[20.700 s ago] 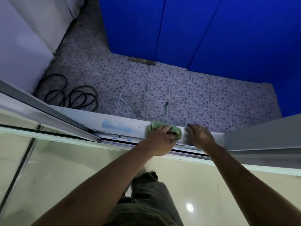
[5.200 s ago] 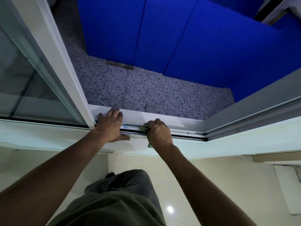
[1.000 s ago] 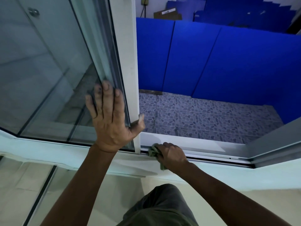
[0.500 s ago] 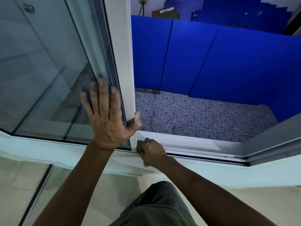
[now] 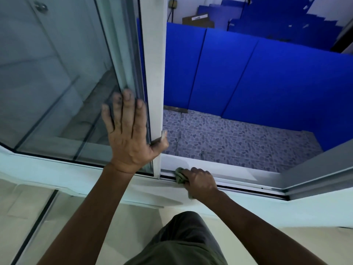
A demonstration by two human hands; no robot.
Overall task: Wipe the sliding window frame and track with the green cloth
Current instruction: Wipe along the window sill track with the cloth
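The sliding window sash has a white upright frame and a glass pane on its left. My left hand lies flat on the glass with fingers spread, and its thumb hooks round the frame's edge. Below runs the bottom track, a dark groove along the white sill. My right hand is shut on the green cloth and presses it into the track just right of the sash's lower corner. Most of the cloth is hidden under my fingers.
Outside the opening lies a grey pebble-patterned tiled floor, backed by blue panels. A grey frame member slants in at the right end of the track. My dark trousers show below over a pale glossy floor.
My right hand with the cloth slid left to the sash corner half a second ago, then back a little to the right. My left hand stays flat on the glass.
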